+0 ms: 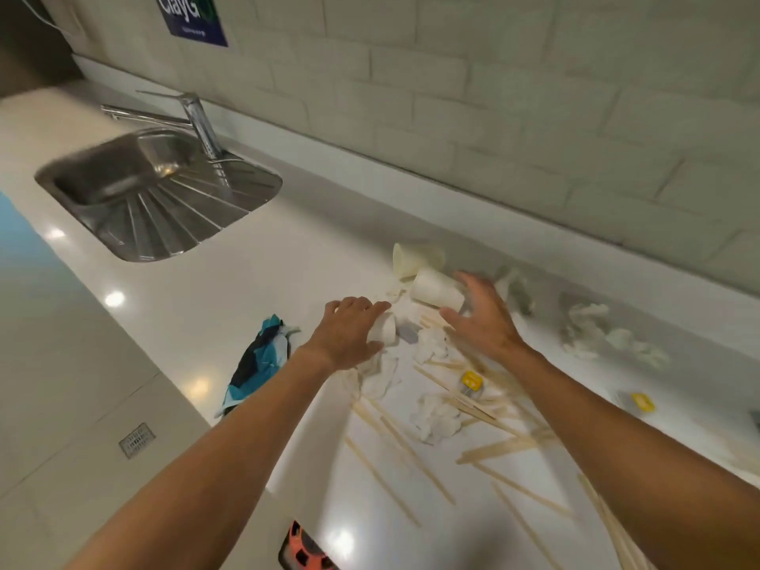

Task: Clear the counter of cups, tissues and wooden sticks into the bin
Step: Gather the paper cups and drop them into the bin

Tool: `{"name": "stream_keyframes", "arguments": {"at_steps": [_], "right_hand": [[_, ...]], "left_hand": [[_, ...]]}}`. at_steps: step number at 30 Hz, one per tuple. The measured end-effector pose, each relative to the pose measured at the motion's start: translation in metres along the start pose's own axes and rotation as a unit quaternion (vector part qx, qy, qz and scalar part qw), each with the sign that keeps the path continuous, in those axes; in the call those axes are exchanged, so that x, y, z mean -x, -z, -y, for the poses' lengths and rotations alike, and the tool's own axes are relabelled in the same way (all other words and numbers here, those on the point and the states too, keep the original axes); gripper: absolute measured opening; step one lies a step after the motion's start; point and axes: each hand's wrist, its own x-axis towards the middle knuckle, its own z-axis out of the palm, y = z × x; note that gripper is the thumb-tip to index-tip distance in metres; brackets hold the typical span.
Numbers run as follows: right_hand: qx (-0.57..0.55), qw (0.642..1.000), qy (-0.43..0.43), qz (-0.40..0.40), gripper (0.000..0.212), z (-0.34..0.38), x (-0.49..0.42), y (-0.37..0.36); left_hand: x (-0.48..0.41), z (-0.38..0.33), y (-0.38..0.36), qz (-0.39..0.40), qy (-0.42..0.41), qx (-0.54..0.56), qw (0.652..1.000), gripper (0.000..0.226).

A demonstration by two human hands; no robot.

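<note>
Reaching both arms over the counter point(288, 248), I am working well to the right of the sink point(156, 191). My left hand point(349, 331), the one nearer the sink, is curling its thumb and fingers round a small cup point(382, 329) that is lying on its side. My right hand point(481, 318), farther from the sink, is spreading its fingers wide over a second cup point(436, 290), also on its side. I cannot tell whether it is touching that cup. The hands are apart.

A third cup point(411, 259), crumpled, is lying just beside the second one, toward the wall. Tissues point(436, 417) are lying crumpled under and around both hands, and more are sitting farther from the sink along the wall. Sticks point(497, 446) are lying scattered and crossing one another, spreading from below the hands toward the near edge. Two yellow packets point(471, 380) are sitting among them. A blue wrapper point(259, 359) is lying between the sink and my left hand, at the counter's edge.
</note>
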Motion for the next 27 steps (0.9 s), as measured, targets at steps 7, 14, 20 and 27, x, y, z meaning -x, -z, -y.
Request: {"name": "stream_keyframes", "arguments": {"at_steps": [7,14,20,27], "right_hand": [[0.087,0.995,-0.017,0.04,0.075,-0.011,-0.035,-0.026],[0.091,0.994,-0.046,0.035,0.064,-0.009,-0.025,-0.028],[-0.016,0.999,-0.039,-0.019,0.066,0.012,0.013,0.006],[-0.117,0.976,-0.085,-0.166,0.058,0.02,0.075,0.055]], "left_hand": [[-0.009,0.001,-0.009,-0.012,0.018,-0.002,1.0,0.064],[-0.003,0.0,0.001,-0.106,0.061,0.098,0.988,0.065],[0.009,-0.013,0.025,-0.147,0.068,0.207,0.965,0.064],[0.013,-0.044,0.035,-0.146,-0.015,0.33,0.932,0.076]]}}
